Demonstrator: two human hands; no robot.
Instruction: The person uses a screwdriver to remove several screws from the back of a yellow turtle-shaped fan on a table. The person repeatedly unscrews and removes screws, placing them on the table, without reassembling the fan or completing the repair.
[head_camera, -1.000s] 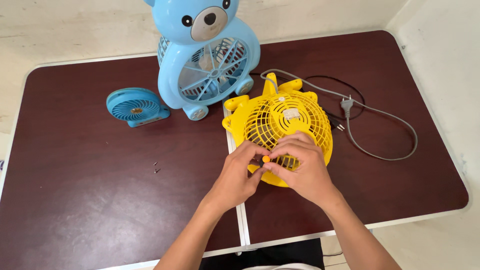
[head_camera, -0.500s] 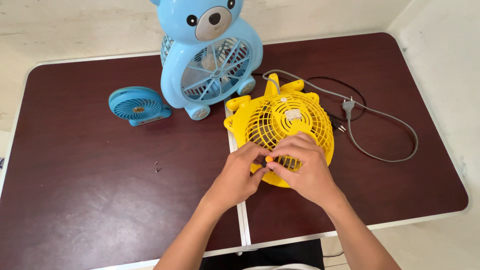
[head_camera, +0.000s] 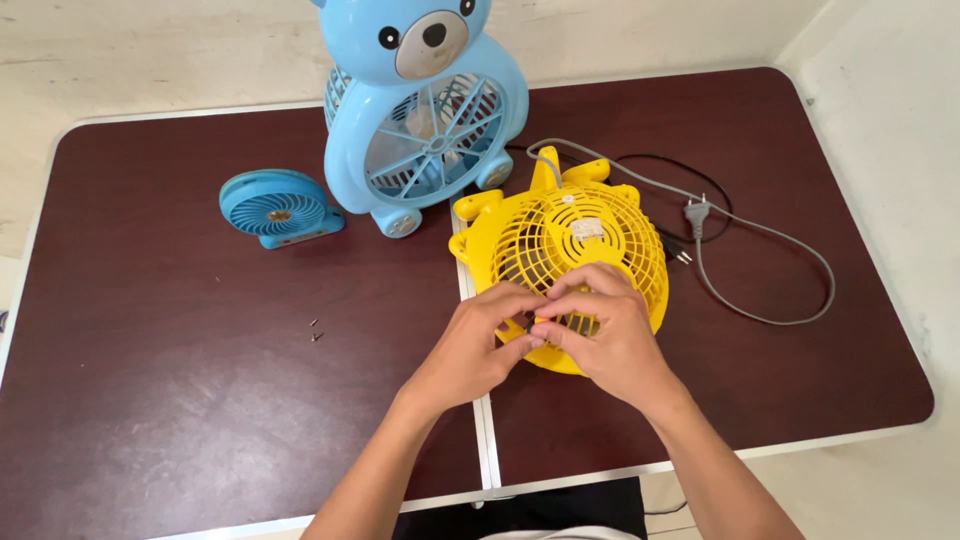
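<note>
A round yellow fan (head_camera: 565, 240) lies flat, grille up, on the dark brown table (head_camera: 180, 400). Both of my hands rest on its near rim. My left hand (head_camera: 478, 343) and my right hand (head_camera: 604, 332) meet at a small orange-tipped object (head_camera: 541, 320), pinched between their fingertips against the grille. What exactly that object is cannot be made out. The near edge of the fan is hidden under my fingers.
A big blue bear-shaped fan (head_camera: 425, 110) stands behind the yellow one. A small blue round fan (head_camera: 277, 208) sits to its left. A grey cable with plug (head_camera: 697, 213) and a black cable loop lie at the right. Two tiny screws (head_camera: 315, 330) lie on the left tabletop.
The hands stay on the near rim of the yellow fan, with only slight finger movement around the small object. Nothing else has moved.
</note>
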